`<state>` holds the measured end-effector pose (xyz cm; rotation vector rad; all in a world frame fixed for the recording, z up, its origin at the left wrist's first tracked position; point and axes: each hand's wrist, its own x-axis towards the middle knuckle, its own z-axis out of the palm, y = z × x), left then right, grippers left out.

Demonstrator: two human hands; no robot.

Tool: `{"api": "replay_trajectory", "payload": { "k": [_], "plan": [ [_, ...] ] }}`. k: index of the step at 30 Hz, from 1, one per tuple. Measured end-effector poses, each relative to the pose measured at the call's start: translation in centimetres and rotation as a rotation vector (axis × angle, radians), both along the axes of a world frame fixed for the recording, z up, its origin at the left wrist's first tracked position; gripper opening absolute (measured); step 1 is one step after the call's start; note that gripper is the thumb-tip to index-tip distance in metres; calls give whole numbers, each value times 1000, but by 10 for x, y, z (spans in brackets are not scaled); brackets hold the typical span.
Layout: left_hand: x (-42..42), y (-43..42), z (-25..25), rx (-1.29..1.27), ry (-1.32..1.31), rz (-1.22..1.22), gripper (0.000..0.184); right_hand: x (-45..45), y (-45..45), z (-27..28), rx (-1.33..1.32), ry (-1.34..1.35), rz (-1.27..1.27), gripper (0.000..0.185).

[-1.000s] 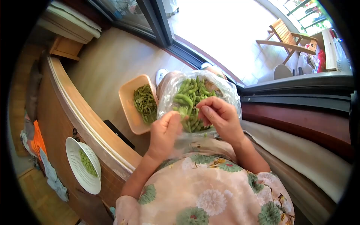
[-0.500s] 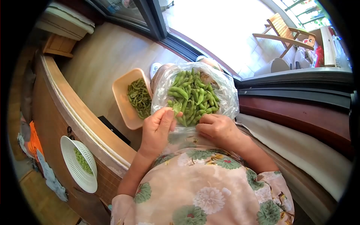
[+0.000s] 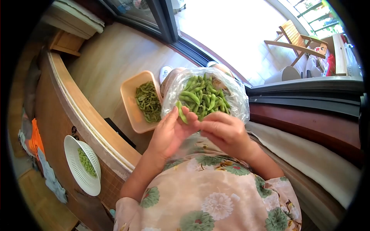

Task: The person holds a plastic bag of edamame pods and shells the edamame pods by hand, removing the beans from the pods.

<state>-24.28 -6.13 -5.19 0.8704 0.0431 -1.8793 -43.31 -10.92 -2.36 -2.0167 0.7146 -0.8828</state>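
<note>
My left hand (image 3: 169,129) holds a green edamame pod (image 3: 181,112) upright between thumb and fingers. Close against its fingertips is my right hand (image 3: 224,130), its thumb and fingers pinched together; what they grip, if anything, is hidden. Just beyond both hands a clear plastic bag (image 3: 242,101) lies open on my lap, full of green edamame pods (image 3: 206,95). A peach-coloured basin (image 3: 129,98) to the left contains a heap of empty-looking pods (image 3: 148,102). Shelled green beans (image 3: 87,163) lie in a white colander (image 3: 77,181) farther left.
The colander stands on a brown mat-covered seat (image 3: 54,127) with a pale wooden edge. A sliding door frame (image 3: 169,27) opens at the front onto a bright tiled area with a wooden folding chair (image 3: 293,34). Folded cream fabric (image 3: 293,148) lies at my right.
My right hand has moved left and up from the bag's near edge to meet my left hand. The pod in my left hand now stands more upright. The view has shifted slightly.
</note>
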Motion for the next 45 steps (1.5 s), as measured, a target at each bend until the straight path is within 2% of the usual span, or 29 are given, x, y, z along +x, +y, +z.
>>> {"api": "replay_trajectory", "payload": {
  "k": [4, 9, 11, 14, 18, 22, 25, 28, 32, 41, 45],
  "plan": [
    [-8, -2, 4, 84, 173, -17, 31, 24, 7, -4, -367, 73, 39, 25],
    [-4, 3, -1, 51, 349, -75, 34, 32, 8, -11, -394, 82, 2, 25],
    [-5, 4, -5, 62, 286, -83, 33, 31, 8, -14, -396, 85, 0, 26],
    [-10, 4, 2, 67, 90, -84, 30, 25, 2, -10, -188, 8, -40, 22],
    [-14, 5, 6, -54, -130, -131, 28, 14, -5, -5, 332, 57, -219, 18],
    [-16, 7, 10, -105, -350, -232, 33, 15, -4, -15, 436, -2, -156, 16],
    [-8, 7, 4, -199, -244, -272, 33, 18, -1, -16, 1072, -383, -109, 15],
    [-11, 8, 10, -170, -332, -283, 29, 13, -4, -20, 1008, -336, -127, 11],
    [-15, 7, 12, -191, -607, -379, 23, 11, -6, -21, 968, -337, -167, 12],
    [-15, 11, 3, -261, -766, -315, 20, 15, -2, -13, 1253, -500, -201, 13],
    [-17, 10, 6, -343, -885, -337, 21, 16, -1, -17, 1202, -455, -207, 13]
  ]
}}
